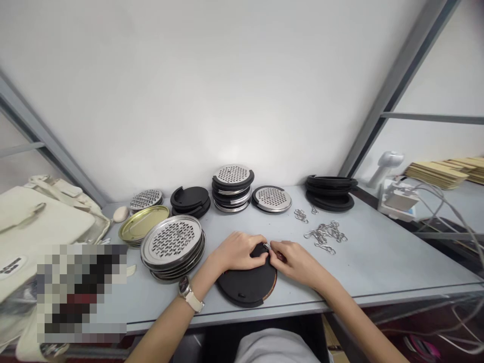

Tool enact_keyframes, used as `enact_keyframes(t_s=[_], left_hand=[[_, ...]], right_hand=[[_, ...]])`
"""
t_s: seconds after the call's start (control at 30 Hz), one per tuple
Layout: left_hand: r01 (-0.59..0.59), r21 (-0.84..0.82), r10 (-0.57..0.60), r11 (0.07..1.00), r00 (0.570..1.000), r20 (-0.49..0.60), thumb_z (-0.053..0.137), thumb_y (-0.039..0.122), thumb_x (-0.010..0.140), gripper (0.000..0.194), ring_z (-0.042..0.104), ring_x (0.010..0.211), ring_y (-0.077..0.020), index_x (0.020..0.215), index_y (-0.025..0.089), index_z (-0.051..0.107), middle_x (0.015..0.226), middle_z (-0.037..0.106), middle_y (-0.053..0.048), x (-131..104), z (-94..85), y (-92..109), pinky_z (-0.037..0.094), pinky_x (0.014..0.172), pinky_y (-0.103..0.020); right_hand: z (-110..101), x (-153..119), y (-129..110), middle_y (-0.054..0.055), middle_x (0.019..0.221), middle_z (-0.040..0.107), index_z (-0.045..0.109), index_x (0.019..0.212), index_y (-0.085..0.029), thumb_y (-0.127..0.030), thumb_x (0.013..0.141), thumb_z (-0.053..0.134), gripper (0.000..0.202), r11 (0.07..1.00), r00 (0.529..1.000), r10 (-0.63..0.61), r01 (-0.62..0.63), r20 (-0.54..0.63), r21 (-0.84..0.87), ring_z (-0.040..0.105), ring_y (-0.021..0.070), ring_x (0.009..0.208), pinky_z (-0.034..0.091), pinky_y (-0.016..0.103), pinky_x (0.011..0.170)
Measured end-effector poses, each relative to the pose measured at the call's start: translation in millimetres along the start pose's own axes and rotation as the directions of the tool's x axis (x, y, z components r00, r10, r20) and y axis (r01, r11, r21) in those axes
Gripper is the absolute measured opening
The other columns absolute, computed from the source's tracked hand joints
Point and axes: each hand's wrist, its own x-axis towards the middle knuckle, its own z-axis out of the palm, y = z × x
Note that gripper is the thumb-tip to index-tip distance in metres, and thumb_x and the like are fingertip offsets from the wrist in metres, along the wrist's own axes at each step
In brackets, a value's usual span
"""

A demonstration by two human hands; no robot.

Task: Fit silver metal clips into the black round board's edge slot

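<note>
A round black disc with a brownish strip along its right edge lies near the table's front edge. My left hand wraps over its upper left part, fingers curled on the rim. At the disc's upper right edge, my right hand is closed in a pinch by a small metal piece, close to my left fingertips. Whether the right fingers hold that piece or something hidden behind them is unclear. Several metal clips lie to the right of my hands.
Grater discs are stacked at left, beside gold-coloured lids. Along the wall stand black holders, a tall grater stack, a single grater and black rings. A cream bag sits far left.
</note>
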Motion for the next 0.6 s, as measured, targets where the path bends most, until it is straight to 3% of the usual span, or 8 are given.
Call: enact_keyframes(t_s=[0.6], left_hand=[[-0.025,0.035,0.025,0.999,1.0,-0.012,0.053,0.034,0.082,0.026,0.056,0.06,-0.0141,0.103,0.022,0.06,0.07,0.063,0.002,0.6,0.6,-0.7,0.033,0.055,-0.024]], right_hand=[[0.5,-0.3,0.5,-0.003,0.057,0.048,0.04,0.065,-0.02,-0.025,0.088,0.039,0.024,1.0,1.0,0.008,-0.008,0.002,-0.008,0.042,0.0113,0.051,0.026,0.023,0.052]])
